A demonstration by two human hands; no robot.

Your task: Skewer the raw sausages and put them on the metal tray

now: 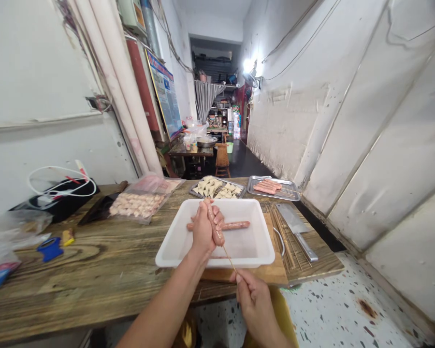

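My left hand (203, 229) is wrapped round a pink sausage (214, 226), held slanted above a white plastic tub (174, 237). A thin bamboo skewer (230, 258) runs into the sausage's near end; how deep it sits is hidden. Below the tub's near rim, my right hand (252, 295) pinches the skewer's other end between thumb and fingers. More sausages (237, 225) lie in the tub, partly covered by my left hand.
Right of the tub are a wooden cutting board (271, 270), loose skewers (288, 237) and a cleaver (297, 227). Behind stand a tray of skewered sausages (292, 193) and a tray of pale folded pieces (194, 186). A bag of pale chunks (139, 200) lies left.
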